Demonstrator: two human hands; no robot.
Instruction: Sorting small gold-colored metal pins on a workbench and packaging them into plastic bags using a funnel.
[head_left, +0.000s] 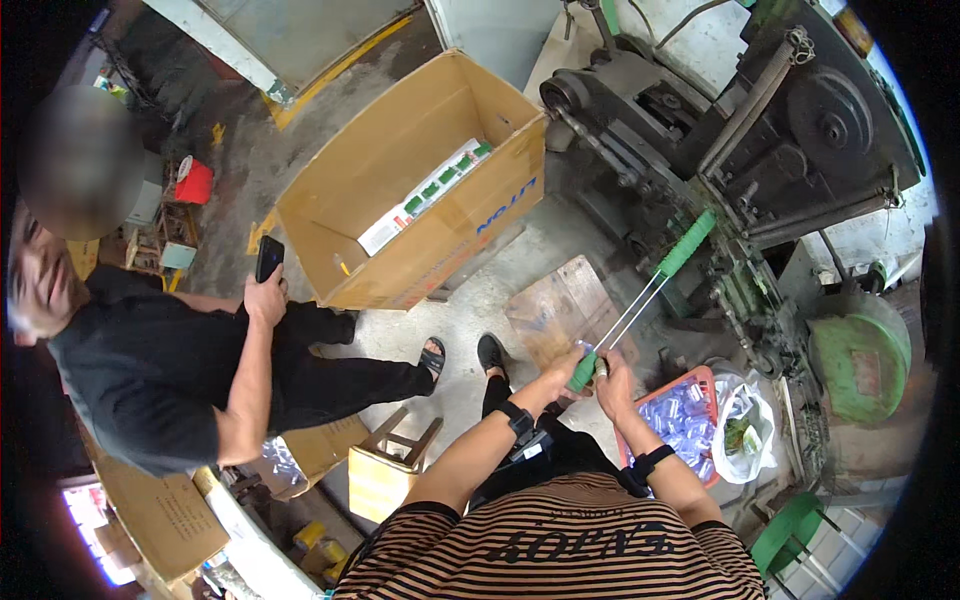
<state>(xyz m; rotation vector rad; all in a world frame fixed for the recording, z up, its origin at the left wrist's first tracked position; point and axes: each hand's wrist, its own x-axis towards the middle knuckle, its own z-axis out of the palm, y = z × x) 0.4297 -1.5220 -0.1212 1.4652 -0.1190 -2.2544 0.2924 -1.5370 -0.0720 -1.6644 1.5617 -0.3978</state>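
My left hand (pixel 562 374) and my right hand (pixel 616 384) meet in front of my body. Both are closed around the near end of a long piece with two thin parallel metal rods (pixel 632 318) and a green grip (pixel 686 246) at the far end. Between my hands shows a second green grip (pixel 582 372). A bit of clear, bluish material appears beside the left fingers; I cannot make out what it is. The piece slants up and right, its far grip in front of the dark machine (pixel 740 190). Just right of my right forearm sits a red basket (pixel 712 385) full of small bluish packets (pixel 675 415).
A large open cardboard box (pixel 430 200) stands ahead, with a white pack of green pieces (pixel 425 195) inside. At left a person (pixel 150 370) holds a phone (pixel 269 258). A wooden board (pixel 565 305), white bag (pixel 745 430), stool (pixel 385 470) and green round seat (pixel 785 535) surround me.
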